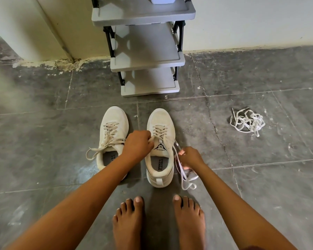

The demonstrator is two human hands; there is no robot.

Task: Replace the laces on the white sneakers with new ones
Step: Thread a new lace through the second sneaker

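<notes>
Gripping with both hands, I held the lace (159, 131) of the right-hand sneaker (160, 121) at two places. My left hand (137, 145) reached across from the left, its fingers curled onto the lower rows of lacing just beside the tongue, which carried a black logo. My right hand (187, 156) sat just beside the outer wall of the same sneaker, thumb and fingers pinching the free length of the lace; the slack ran down from that hand and looped on the floor (43, 141) beside the heel. The lace was threaded through the upper rows. The left-hand sneaker (112, 116) stood just beside the first one, parallel to it, toe pointing away from me, with its own second lace (107, 141) fully threaded and its untied ends trailing out to the left. Both sneakers rested upright on dark grey tiles. My bare feet (128, 222) were planted near the heels, toes toward the sneakers. A tangled bundle of loose laces (248, 121) lay on the tiles well apart to the right. A grey shelf rack (146, 60) with black side struts stood beyond the toes, against a pale wall (242, 24).
</notes>
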